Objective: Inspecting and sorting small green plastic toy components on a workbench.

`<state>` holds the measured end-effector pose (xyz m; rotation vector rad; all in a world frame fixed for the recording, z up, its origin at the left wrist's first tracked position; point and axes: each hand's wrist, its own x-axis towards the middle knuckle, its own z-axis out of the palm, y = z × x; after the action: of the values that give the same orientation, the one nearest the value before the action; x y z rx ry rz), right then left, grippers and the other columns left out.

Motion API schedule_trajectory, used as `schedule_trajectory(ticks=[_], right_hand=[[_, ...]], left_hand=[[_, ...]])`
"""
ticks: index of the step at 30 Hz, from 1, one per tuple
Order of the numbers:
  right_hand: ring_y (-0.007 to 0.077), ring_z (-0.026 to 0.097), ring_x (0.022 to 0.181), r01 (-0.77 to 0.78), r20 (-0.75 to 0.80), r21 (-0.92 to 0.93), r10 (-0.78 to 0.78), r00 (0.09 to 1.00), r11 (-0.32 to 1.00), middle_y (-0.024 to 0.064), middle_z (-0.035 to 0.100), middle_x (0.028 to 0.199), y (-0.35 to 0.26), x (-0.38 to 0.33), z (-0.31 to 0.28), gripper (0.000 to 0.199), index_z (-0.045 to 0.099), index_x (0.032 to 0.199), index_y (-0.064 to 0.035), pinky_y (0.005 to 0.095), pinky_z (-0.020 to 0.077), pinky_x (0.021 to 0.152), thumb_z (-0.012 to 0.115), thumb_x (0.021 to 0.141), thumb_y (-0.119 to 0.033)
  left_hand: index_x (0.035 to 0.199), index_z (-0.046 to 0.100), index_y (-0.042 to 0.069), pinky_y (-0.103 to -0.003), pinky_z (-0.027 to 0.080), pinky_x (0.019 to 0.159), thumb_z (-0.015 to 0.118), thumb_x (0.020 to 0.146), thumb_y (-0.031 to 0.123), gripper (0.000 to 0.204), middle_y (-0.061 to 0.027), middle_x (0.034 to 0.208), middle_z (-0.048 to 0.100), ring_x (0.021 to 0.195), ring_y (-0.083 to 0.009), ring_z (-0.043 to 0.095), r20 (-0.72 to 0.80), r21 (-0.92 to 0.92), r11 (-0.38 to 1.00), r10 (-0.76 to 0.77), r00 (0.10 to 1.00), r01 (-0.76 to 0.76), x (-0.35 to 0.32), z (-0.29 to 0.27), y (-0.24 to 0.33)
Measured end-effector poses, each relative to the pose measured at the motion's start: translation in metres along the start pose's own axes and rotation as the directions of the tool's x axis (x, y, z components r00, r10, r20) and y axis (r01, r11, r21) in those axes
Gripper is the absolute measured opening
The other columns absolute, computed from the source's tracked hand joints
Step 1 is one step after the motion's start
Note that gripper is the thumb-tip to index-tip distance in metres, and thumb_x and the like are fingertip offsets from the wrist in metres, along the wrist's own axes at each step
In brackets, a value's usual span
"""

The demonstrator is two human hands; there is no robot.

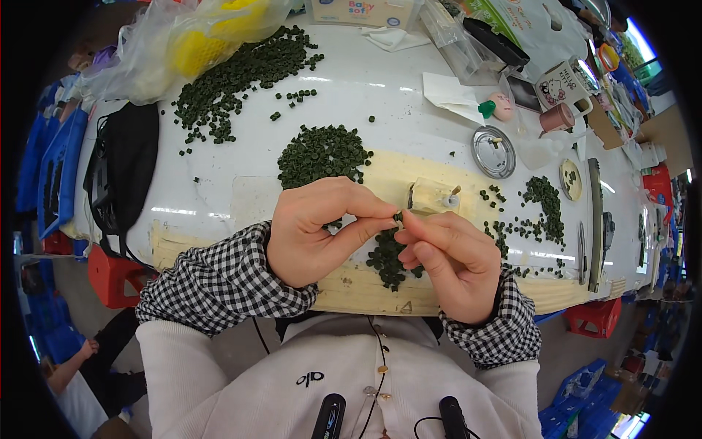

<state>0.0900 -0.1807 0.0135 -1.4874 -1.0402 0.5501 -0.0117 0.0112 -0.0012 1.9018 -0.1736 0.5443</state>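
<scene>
In front of my chest, my two hands meet fingertip to fingertip over the table. My left hand [325, 230] pinches a small dark green part [398, 216] between thumb and forefinger. The fingers of my right hand [455, 256] close on the same part from the other side; its exact shape is too small to tell. Under and between the hands lies a pile of similar dark green parts [387, 262]. A larger heap of them [322, 154] sits just beyond my left hand. Past my right fingers stands a small pale block fixture [431, 197] with a peg on it.
More green parts [234, 80] spread at the far left beside a clear plastic bag [146, 66], with others [542, 208] at right. A round metal lid [493, 152], a mug [561, 84], tweezers [582, 252] and a black cloth bag [131, 168] surround the work area. Red stools flank the table.
</scene>
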Motion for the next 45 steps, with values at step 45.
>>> schedule_trajectory(ticks=[45], right_hand=[[0.0138, 0.065, 0.073, 0.068, -0.173, -0.168, -0.098, 0.980, 0.983, 0.0103, 0.065, 0.089, -0.004, -0.003, -0.015, 0.026, 0.065, 0.113, 0.0011, 0.0233, 0.0525, 0.067, 0.060, 0.087, 0.004]], left_hand=[[0.093, 0.069, 0.006, -0.032, 0.042, 0.066, 0.070, 0.073, -0.001, 0.021, -0.0062, 0.083, 0.061, 0.075, -0.0227, 0.055, 0.346, 0.219, 0.972, -0.001, 0.938, -0.080, 0.008, 0.006, -0.010]])
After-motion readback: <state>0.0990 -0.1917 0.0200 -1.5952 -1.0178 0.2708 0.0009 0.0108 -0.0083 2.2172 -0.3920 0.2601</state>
